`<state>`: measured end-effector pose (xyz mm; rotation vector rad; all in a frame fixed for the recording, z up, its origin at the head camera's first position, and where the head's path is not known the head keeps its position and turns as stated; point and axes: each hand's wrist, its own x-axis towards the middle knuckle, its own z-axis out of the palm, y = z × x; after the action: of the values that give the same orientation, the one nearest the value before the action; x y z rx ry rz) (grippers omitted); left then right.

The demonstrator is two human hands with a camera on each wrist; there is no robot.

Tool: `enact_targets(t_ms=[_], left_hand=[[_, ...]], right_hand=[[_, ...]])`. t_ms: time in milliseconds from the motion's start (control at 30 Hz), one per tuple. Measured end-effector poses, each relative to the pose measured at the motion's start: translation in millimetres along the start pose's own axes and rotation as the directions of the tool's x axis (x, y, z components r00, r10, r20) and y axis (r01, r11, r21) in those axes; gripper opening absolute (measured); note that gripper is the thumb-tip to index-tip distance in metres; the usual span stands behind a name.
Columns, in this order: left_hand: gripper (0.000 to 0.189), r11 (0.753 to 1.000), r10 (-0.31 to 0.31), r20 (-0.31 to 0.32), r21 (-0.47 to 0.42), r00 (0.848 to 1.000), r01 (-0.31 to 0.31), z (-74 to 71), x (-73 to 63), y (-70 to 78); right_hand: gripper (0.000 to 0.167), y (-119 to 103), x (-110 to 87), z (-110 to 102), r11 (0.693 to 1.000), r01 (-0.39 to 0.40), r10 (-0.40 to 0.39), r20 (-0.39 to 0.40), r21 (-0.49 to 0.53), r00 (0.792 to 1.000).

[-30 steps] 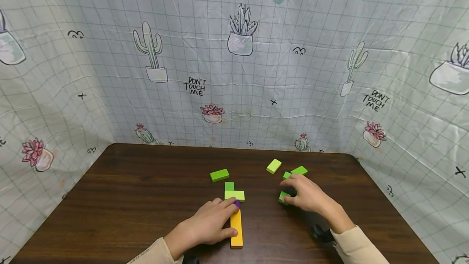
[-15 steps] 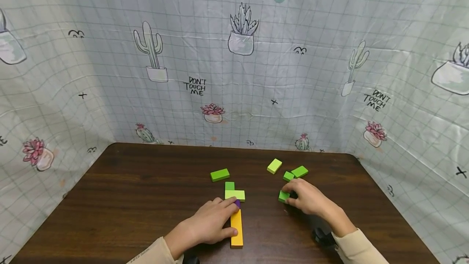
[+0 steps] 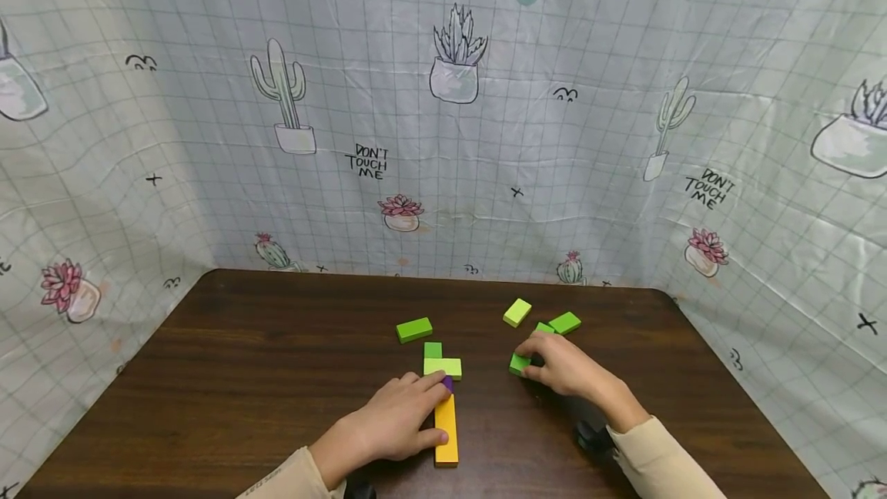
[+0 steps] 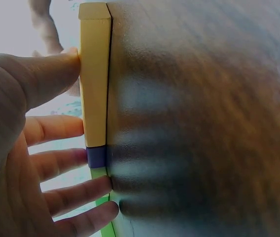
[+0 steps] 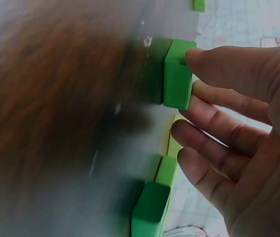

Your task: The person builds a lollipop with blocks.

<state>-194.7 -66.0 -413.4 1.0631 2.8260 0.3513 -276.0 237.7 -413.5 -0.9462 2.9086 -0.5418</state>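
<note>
My left hand (image 3: 395,420) lies over a column of toy blocks, its fairly straight fingers and thumb touching a long yellow block (image 3: 446,437) and a purple block (image 4: 97,157). At the column's far end, a light-green block (image 3: 451,368) lies crosswise with a small green block (image 3: 433,350) behind it. To the right, my right hand (image 3: 564,366) pinches a green block (image 5: 178,81) between thumb and fingertips, low over the table. Part of that block is hidden by the fingers in the head view.
Behind the right hand lie a light-green block (image 3: 517,313), a small green block (image 3: 543,327) and a longer green block (image 3: 564,323). Another green block (image 3: 414,329) sits beyond the column. A patterned curtain (image 3: 346,98) surrounds the dark wooden table (image 3: 263,376).
My right hand has closed its fingers on the green block and moved it left, toward the column. The left hand and the column stay where they were.
</note>
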Motion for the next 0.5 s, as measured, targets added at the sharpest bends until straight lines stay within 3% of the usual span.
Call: enact_targets(t_ms=[500], left_hand=[[0.053, 1.000, 0.000, -0.001, 0.000, 1.000, 0.000, -0.3, 0.5, 0.2]], right_hand=[[0.029, -19, 43.2, 14, 0.991, 0.043, -0.050, 0.052, 0.129, 0.997]])
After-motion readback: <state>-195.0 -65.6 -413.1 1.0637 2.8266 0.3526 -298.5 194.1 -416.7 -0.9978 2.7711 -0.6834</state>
